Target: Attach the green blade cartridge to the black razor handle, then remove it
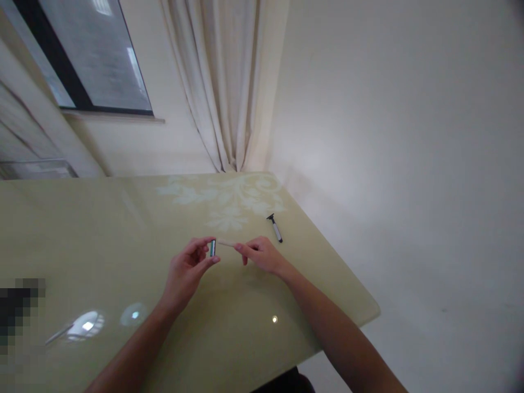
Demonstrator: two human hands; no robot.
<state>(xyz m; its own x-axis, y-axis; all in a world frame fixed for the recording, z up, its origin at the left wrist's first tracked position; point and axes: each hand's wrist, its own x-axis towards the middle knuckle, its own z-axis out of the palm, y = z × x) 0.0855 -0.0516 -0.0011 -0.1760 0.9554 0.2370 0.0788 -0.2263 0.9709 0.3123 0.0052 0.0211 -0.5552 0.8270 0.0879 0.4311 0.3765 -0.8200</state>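
Observation:
My left hand (190, 268) pinches a small flat rectangular piece (212, 248) by its ends, between thumb and fingers. The piece has dark, teal and white strips and looks like a razor cartridge. My right hand (262, 254) is closed on a thin pale stick (226, 244), which points left with its tip close to the rectangular piece. Whether the tip touches it I cannot tell. Just beyond my right hand, a razor (275, 228) with a grey and black handle lies on the glossy table (196, 349).
Another thin stick (59, 334) lies at the table's lower left, near a blurred-out dark patch (16, 305). Lamp reflections show on the tabletop. A wall (401, 164) runs along the right side; curtains (225, 82) and a window (102, 54) stand behind.

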